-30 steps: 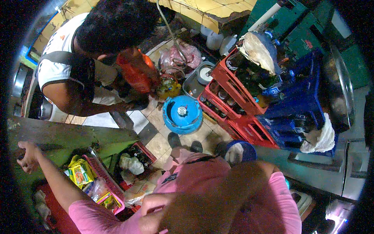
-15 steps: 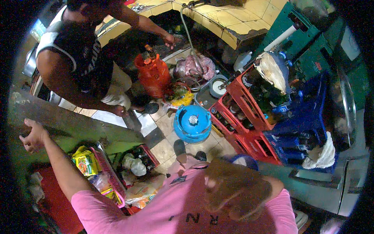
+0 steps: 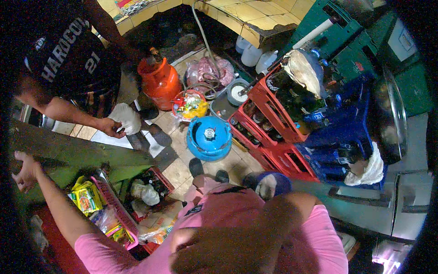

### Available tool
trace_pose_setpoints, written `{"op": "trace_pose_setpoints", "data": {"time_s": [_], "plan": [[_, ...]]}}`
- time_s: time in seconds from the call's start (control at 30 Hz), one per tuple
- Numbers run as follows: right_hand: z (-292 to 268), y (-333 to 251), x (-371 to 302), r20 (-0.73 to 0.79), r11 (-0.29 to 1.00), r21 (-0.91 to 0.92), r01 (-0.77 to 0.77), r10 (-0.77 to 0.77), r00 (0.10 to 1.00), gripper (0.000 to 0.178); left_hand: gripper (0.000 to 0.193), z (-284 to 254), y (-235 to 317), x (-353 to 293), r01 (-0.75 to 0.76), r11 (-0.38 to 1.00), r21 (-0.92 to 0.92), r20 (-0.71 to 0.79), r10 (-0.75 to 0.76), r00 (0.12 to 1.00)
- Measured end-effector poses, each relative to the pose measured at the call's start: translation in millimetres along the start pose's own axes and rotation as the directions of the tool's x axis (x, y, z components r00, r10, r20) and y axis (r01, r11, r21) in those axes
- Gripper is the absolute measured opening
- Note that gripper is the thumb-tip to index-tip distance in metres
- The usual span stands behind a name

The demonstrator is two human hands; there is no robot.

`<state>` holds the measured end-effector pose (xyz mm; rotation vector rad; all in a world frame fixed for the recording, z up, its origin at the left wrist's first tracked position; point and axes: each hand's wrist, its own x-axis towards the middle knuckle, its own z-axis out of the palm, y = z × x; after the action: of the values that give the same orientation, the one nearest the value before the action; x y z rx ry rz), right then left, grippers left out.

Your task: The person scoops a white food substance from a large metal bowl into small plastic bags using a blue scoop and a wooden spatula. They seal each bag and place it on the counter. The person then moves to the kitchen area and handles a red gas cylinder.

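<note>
My left hand (image 3: 26,172) reaches out at the far left, fingers spread and nothing in them, by the green partition (image 3: 98,153); whether it touches the surface I cannot tell. Dark and blurred, my right hand (image 3: 200,251) is close to the camera in front of my pink shirt (image 3: 315,237), its fingers not readable. On the tiled floor before my feet stands a blue gas cylinder (image 3: 210,146), apart from both hands. Beyond it are an orange gas cylinder (image 3: 159,86) and a basin of colourful packets (image 3: 189,106).
A co-worker (image 3: 73,59) in a dark sleeveless jersey stands beyond the partition. Red bottle crates (image 3: 283,162) and blue crates (image 3: 335,155) are stacked at right, beside a grey fridge (image 3: 365,205). Near my left arm lies a pink basket (image 3: 121,214) with yellow packets.
My right hand has swung left and lower across my chest. My left hand stays spread. The co-worker has come nearer, one arm lowered. The whole view has shifted somewhat.
</note>
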<state>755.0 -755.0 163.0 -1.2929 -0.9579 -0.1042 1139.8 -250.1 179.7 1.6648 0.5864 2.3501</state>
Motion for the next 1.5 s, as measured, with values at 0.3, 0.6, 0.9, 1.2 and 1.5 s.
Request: {"op": "trace_pose_setpoints", "data": {"time_s": [0.3,0.6,0.9,1.2,1.5], "plan": [[-38.8,10.3,-77.4,-0.285,0.488,-0.571,-0.661,0.637,0.716,0.029,0.082,-20.7,28.9,-0.3,-0.083,0.980,0.180,0.194,0.048,0.980],[-52.1,-72.0,-182.8,-0.646,-0.143,-0.735,-0.662,0.442,0.622,0.030,0.089,-57.4,63.1,-1.5,-0.084,0.976,0.202,0.400,-0.003,0.917],[-51.2,-133.7,-190.3,-0.667,-0.280,-0.740,-0.612,0.190,0.720,0.031,0.083,-58.9,-45.9,60.1,-0.410,0.891,-0.196,0.910,0.321,0.263],[3.7,-113.3,-188.8,-0.460,-0.149,-0.886,-0.439,0.391,0.797,0.028,0.064,-316.3,25.3,148.8,0.167,0.971,-0.170,0.958,0.203,-0.201],[32.5,-152.3,-211.1,-0.472,-0.111,-0.879,-0.464,0.351,0.809,0.026,0.065,-552.7,107.7,149.4,0.395,0.854,-0.338,0.492,0.518,-0.700]]}}
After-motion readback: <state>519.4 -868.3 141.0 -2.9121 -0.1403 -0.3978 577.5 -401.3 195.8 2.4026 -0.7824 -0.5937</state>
